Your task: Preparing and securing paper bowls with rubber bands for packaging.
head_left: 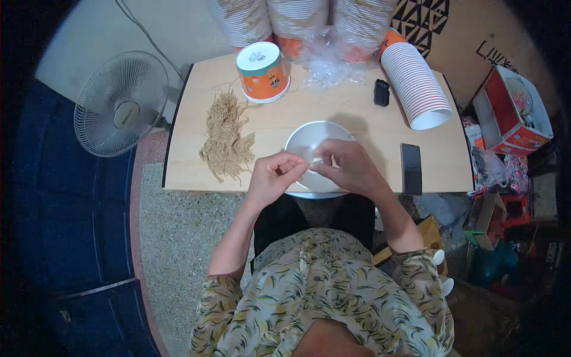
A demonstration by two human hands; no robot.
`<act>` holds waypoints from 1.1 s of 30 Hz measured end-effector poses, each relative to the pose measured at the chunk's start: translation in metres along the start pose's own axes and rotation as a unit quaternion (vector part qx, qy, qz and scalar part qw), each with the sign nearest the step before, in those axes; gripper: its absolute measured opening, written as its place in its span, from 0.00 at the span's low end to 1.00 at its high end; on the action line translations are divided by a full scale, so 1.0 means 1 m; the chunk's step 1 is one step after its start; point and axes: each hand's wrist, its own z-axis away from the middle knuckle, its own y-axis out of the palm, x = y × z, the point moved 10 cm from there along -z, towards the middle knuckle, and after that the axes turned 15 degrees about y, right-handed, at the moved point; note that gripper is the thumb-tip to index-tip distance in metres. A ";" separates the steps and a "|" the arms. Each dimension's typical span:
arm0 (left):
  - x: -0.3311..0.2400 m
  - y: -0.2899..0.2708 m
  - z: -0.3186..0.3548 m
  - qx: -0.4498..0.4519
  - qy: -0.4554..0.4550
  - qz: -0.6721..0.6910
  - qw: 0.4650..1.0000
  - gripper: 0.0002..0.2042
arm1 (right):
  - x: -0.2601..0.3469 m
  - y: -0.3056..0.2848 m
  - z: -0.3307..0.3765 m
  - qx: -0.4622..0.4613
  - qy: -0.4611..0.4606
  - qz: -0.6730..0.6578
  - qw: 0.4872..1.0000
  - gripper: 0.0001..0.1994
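My left hand (275,178) and my right hand (351,165) meet over a white paper bucket (304,134) at the table's near edge. Thumb and forefinger of each are pinched together, fingertips almost touching. Whatever lies between them is too small to make out. The bucket's open mouth faces up, and my right hand covers part of it. Left of my hands lies a loose heap of beige strings (226,138). Beyond the heap an orange, green and white paper bucket (263,77) stands upside down.
Tall stacks of paper buckets (297,18) line the table's far edge beside crumpled clear plastic (333,62). A nested stack of cups (416,83) lies at the right, near a small black object (381,93) and a phone (411,169). A fan (122,104) stands left.
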 end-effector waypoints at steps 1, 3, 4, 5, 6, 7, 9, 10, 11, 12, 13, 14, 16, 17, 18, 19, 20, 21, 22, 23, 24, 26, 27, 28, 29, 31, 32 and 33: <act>-0.006 0.000 -0.001 0.017 0.019 -0.048 0.999 0.05 | -0.004 -0.001 0.001 -0.005 -0.046 0.019 0.999 0.05; -0.022 0.004 -0.001 0.041 0.047 -0.083 0.995 0.05 | -0.009 -0.003 0.004 0.026 -0.010 -0.035 0.999 0.05; -0.033 0.008 -0.001 0.062 0.072 -0.120 0.988 0.04 | -0.013 0.000 0.005 0.060 0.025 -0.092 0.994 0.05; -0.039 0.014 -0.002 0.066 0.074 -0.134 0.986 0.04 | -0.016 -0.004 0.009 0.054 0.025 -0.084 0.995 0.05; -0.041 0.019 -0.003 0.075 0.086 -0.140 0.984 0.04 | -0.028 -0.004 0.011 0.071 0.064 -0.137 0.986 0.05; -0.043 0.023 -0.004 0.084 0.100 -0.145 0.981 0.04 | -0.041 -0.004 0.014 0.087 0.103 -0.189 0.973 0.04; -0.037 0.014 0.000 0.107 0.095 -0.178 0.974 0.04 | -0.049 -0.010 0.016 0.072 0.102 -0.180 0.976 0.04; -0.042 0.011 0.003 0.106 0.154 -0.207 0.960 0.03 | -0.056 -0.024 0.016 0.024 0.101 -0.246 0.964 0.04; -0.051 0.011 0.004 0.106 0.216 -0.230 0.943 0.03 | -0.062 -0.043 0.020 -0.027 0.102 -0.308 0.946 0.04; -0.048 0.017 0.006 0.161 0.199 -0.212 0.943 0.02 | -0.072 -0.052 0.025 -0.041 0.138 -0.306 0.941 0.03; -0.049 0.017 0.004 0.160 0.205 -0.211 0.942 0.02 | -0.078 -0.055 0.028 -0.044 0.134 -0.302 0.943 0.03; -0.053 0.023 0.004 0.184 0.222 -0.213 0.934 0.03 | -0.097 -0.054 0.031 -0.057 0.168 -0.341 0.923 0.03; -0.058 0.031 0.006 0.206 0.262 -0.233 0.914 0.04 | -0.112 -0.055 0.036 -0.080 0.213 -0.359 0.905 0.02; -0.060 0.034 0.007 0.200 0.265 -0.249 0.910 0.05 | -0.110 -0.055 0.035 -0.075 0.207 -0.357 0.908 0.02; -0.062 0.037 0.007 0.194 0.268 -0.265 0.906 0.05 | -0.107 -0.058 0.035 -0.082 0.198 -0.350 0.912 0.02; -0.062 0.041 0.006 0.199 0.295 -0.316 0.880 0.08 | -0.104 -0.061 0.033 -0.087 0.189 -0.342 0.916 0.02; -0.064 0.041 0.003 0.192 0.296 -0.321 0.879 0.08 | -0.100 -0.065 0.032 -0.095 0.177 -0.349 0.915 0.02; -0.062 0.041 0.000 0.198 0.279 -0.326 0.881 0.09 | -0.095 -0.068 0.030 -0.090 0.171 -0.347 0.918 0.02; -0.059 0.041 -0.003 0.203 0.262 -0.332 0.883 0.11 | -0.084 -0.074 0.028 -0.082 0.148 -0.339 0.926 0.02; -0.065 0.038 -0.007 0.178 0.291 -0.327 0.881 0.12 | -0.070 -0.081 0.021 -0.076 0.122 -0.330 0.933 0.03; -0.065 0.034 -0.014 0.171 0.296 -0.331 0.879 0.12 | -0.051 -0.089 0.011 -0.079 0.077 -0.316 0.942 0.02; -0.068 0.010 -0.032 0.074 0.286 -0.264 0.918 0.10 | -0.020 -0.095 -0.018 -0.095 0.036 -0.296 0.950 0.02; -0.079 -0.006 -0.043 0.008 0.324 -0.248 0.913 0.06 | -0.001 -0.101 -0.033 -0.113 0.003 -0.280 0.953 0.02; -0.071 -0.027 -0.060 -0.047 0.267 -0.209 0.940 0.05 | 0.014 -0.103 -0.054 -0.114 0.002 -0.171 0.979 0.05; -0.060 -0.049 -0.075 -0.100 0.205 -0.167 0.959 0.04 | 0.031 -0.102 -0.076 -0.111 -0.011 -0.140 0.984 0.08; -0.069 -0.085 -0.113 -0.199 0.223 -0.110 0.948 0.04 | 0.059 -0.101 -0.118 -0.113 -0.024 -0.102 0.988 0.11; -0.053 -0.104 -0.133 -0.238 0.171 -0.006 0.956 0.04 | 0.085 -0.103 -0.131 -0.154 -0.115 -0.046 0.980 0.15; -0.032 -0.121 -0.152 -0.273 0.117 0.099 0.950 0.06 | 0.106 -0.102 -0.133 -0.192 -0.205 0.011 0.960 0.20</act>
